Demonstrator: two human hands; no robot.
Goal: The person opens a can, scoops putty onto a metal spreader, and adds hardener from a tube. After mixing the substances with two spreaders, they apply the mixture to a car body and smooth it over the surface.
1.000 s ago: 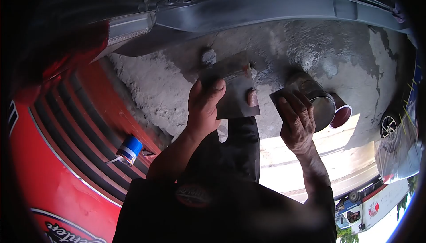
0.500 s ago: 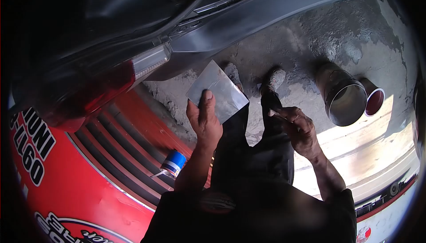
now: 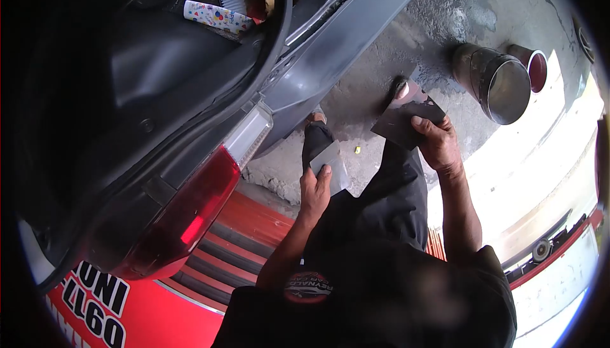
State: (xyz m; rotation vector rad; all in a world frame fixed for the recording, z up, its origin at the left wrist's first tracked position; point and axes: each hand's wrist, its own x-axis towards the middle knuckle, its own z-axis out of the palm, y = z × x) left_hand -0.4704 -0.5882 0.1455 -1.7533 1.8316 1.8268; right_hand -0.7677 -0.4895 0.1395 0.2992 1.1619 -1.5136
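Note:
My left hand (image 3: 314,194) is closed on a thin grey metal plate (image 3: 328,158), thumb lying over its near edge. The plate is seen at a slant, in front of my left leg. Farther right, my right hand (image 3: 440,144) grips a dark, flat, square plate (image 3: 404,121) by its near right corner, with the thumb on top. Light and dark smears mark this plate's far right edge, and a pale shape shows at its far corner. Both hands are apart, above the floor and close to a car's grey rear bumper (image 3: 327,49).
A red tail light (image 3: 190,214) and the open trunk, holding a patterned paper (image 3: 219,16), lie to the left. Below is a red surface with black ribs (image 3: 219,262). A large metal bucket (image 3: 505,87) and a smaller container (image 3: 537,71) stand on the concrete.
My view has turned toward the trunk. The left plate is now tilted away. My right hand, earlier around something thin and pale-tipped, now shows a broad dark plate. The blue can has left view.

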